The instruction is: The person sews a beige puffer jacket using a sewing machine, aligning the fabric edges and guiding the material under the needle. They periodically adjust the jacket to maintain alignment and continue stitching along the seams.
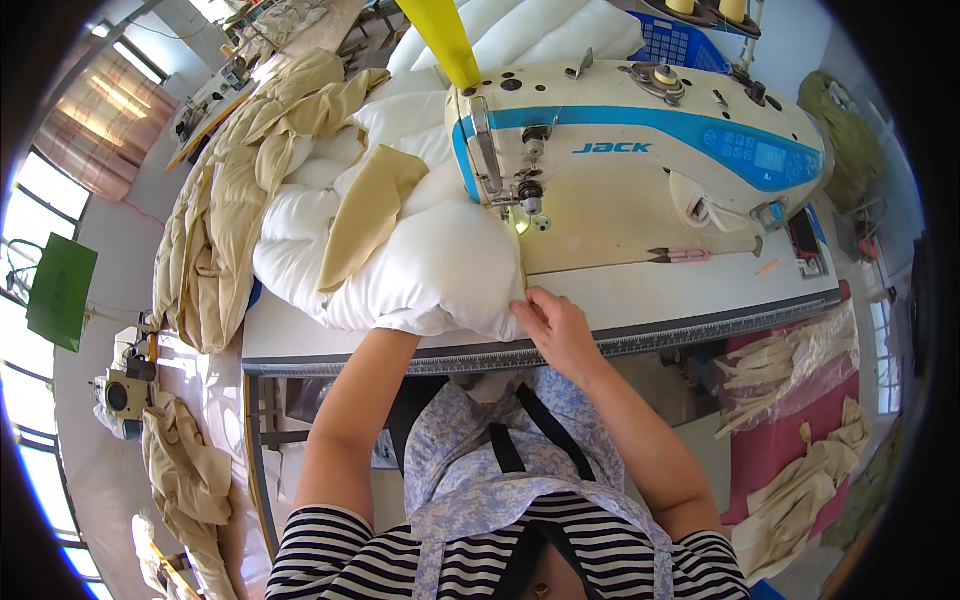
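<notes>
The left hand is hidden beneath the puffy white quilted bundle (420,270), so its grip cannot be told; just right of it the right hand (556,328) pinches the bundle's edge flat on the bench (700,290), fingers closed on the fabric. The soft, slippery padding, with its tan lining panel (370,210), could bunch or skew beyond that grip at the sewing machine (640,140) needle, and fingers so near risk a prick.
</notes>
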Demonstrator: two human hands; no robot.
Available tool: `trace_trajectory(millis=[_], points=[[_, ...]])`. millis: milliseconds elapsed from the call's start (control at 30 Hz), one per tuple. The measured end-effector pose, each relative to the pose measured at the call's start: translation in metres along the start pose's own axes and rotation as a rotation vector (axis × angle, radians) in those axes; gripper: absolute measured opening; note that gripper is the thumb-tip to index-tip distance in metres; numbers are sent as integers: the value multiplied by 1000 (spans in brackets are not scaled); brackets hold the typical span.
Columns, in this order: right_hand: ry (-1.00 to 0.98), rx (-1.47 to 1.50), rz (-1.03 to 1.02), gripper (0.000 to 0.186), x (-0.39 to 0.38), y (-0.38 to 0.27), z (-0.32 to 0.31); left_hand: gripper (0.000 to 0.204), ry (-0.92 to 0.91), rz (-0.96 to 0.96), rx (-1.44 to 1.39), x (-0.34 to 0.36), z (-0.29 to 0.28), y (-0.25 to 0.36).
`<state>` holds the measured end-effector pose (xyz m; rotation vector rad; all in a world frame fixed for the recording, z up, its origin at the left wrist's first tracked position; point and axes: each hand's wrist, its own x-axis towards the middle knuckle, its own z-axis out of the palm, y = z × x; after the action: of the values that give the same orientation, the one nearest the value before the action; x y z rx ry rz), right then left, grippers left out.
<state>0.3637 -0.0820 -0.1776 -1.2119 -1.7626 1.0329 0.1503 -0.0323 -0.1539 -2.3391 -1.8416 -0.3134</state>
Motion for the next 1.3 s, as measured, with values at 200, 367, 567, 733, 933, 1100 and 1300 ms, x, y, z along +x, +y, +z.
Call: trace_trajectory(millis=[200,367,567,733,933,1100,1300], points=[[-6,5,31,27,-1,2,1,45,9,6,3,-2,3,-2],[30,-11,-30,27,-1,3,2,44,13,13,3,-2,5,2],[7,-24,-31,28,1,0,0,44,25,15,13,3,7,6],[-24,5,12,30,2,-2,-3,44,41,23,13,2,10,11],[-25,12,48,33,2,-4,-1,43,60,23,20,-3,6,7],[-119,123,56,32,8,3,-7,43,81,39,28,-6,5,10],[-210,251,124,32,14,12,-14,42,86,41,20,-7,11,14]])
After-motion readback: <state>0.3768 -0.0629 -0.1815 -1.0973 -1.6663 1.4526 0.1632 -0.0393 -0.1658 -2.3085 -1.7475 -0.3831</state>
